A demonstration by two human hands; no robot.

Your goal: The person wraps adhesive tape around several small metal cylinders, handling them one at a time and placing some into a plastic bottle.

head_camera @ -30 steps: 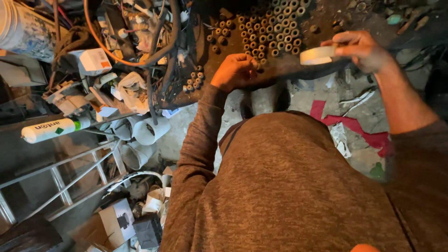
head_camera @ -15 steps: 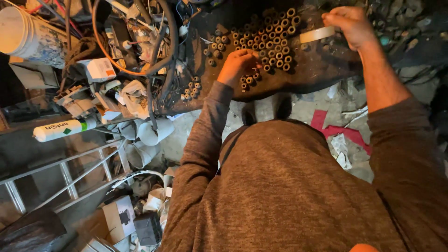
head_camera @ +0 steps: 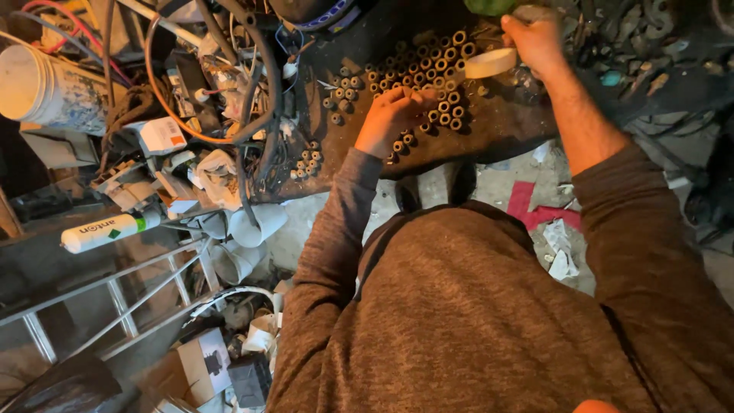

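Many small brown ring-shaped bushings (head_camera: 428, 76) stand packed together on a dark workbench (head_camera: 489, 130). My left hand (head_camera: 394, 118) rests curled on the near edge of that cluster, fingers down among the rings. Whether it grips one, I cannot tell. My right hand (head_camera: 535, 38) is raised at the bench's far side and holds a pale roll of tape (head_camera: 489, 63) by its rim. A smaller loose group of bushings (head_camera: 310, 157) lies to the left near the bench edge.
A white bucket (head_camera: 46, 88), orange cable loop (head_camera: 191, 99), boxes and wires clutter the left. A white cartridge tube (head_camera: 107, 229) lies on a shelf above a metal ladder (head_camera: 115, 298). White pipe fittings (head_camera: 245, 237), red scrap (head_camera: 535, 206) and paper litter the floor.
The view has dropped, so the bench sits higher in frame. My right hand carried the tape roll up and left; my left hand stayed on the bushings.
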